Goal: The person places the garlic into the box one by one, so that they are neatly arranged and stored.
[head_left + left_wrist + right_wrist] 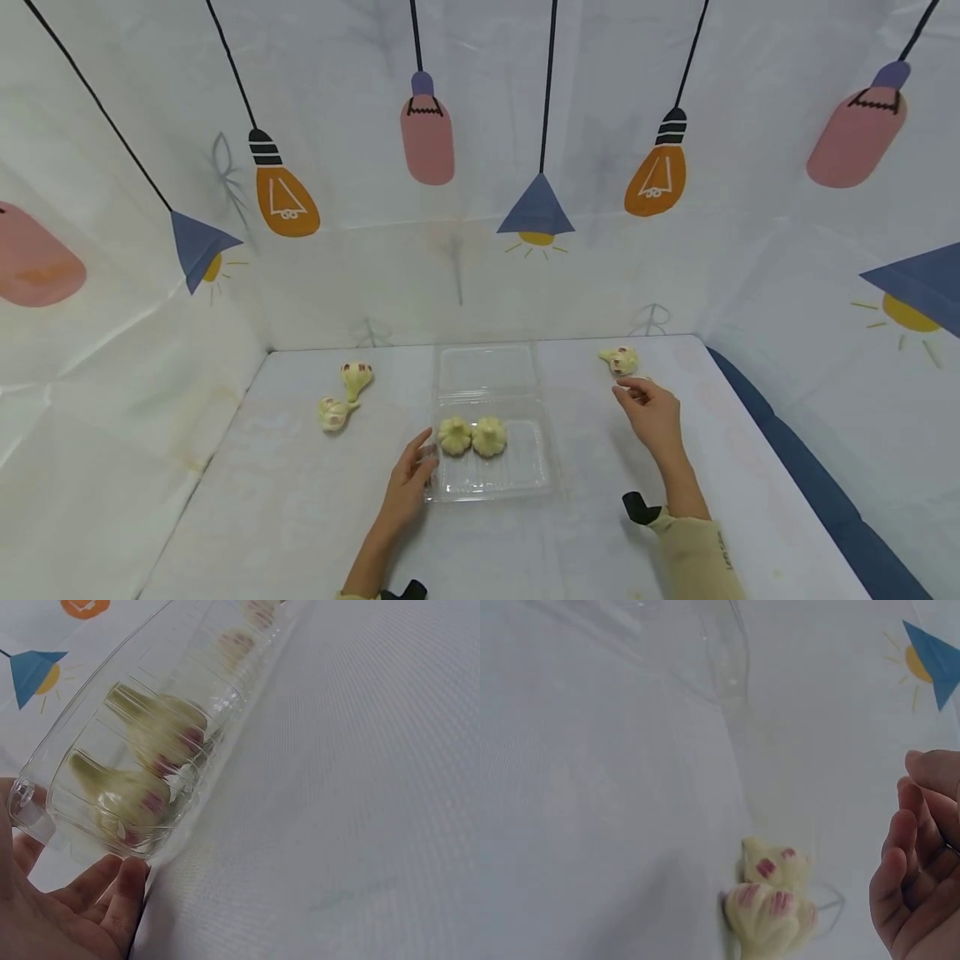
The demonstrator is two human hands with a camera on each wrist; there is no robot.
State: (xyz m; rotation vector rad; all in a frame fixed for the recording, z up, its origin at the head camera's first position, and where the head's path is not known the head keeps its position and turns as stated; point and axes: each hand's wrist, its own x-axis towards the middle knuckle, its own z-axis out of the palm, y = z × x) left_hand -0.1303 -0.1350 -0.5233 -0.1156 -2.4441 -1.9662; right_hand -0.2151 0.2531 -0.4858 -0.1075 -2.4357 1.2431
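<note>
My left hand [407, 483] rests at the left side of a clear plastic clamshell box [517, 479], fingertips against its wall and rim. Its lid [486, 371] lies folded back. Inside, two pale garlic bulbs [489, 437] sit side by side at the left; through the wall in the left wrist view they show purple patches and short stems. My right hand [654, 418] hovers at the back right with loosely curled fingers and nothing between them. Near its fingertips lies a garlic bulb [621, 360]; the right wrist view shows a second bulb [771, 919] beside it, mostly hidden by the hand in the head view.
Two more garlic bulbs [356, 379] lie at the left back of the white table [262, 500]. A white curtain [465, 275] printed with lamps stands behind and on both sides. Something dark blue [795, 475] runs along the table's right edge.
</note>
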